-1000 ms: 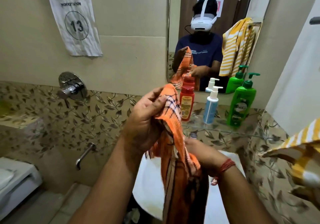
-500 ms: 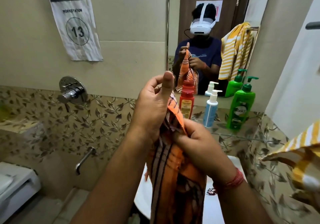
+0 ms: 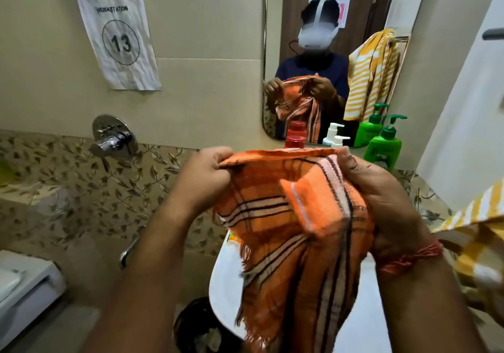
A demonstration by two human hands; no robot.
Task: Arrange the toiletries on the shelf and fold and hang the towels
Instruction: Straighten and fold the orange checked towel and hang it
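An orange checked towel [image 3: 283,232] hangs in front of me over the white basin [image 3: 226,284]. My left hand [image 3: 207,172] pinches its top left corner. My right hand [image 3: 381,197] grips the top right edge, with a folded flap lying against its palm. The top hem is stretched level between the two hands. Behind the towel, on the glass shelf, stand a red bottle [image 3: 296,138], a white pump bottle [image 3: 339,141] mostly hidden, and a green pump bottle [image 3: 383,145].
A yellow striped towel [image 3: 474,232] hangs at the right edge. A mirror [image 3: 341,25] above the shelf reflects me and the towels. A chrome tap valve [image 3: 113,138] and spout [image 3: 129,249] project from the left wall. A white toilet [image 3: 24,290] sits lower left.
My hands have moved apart, spreading the towel's top edge wide. Before, both hands were bunched close together on the gathered cloth. The towel now covers most of the red and white bottles.
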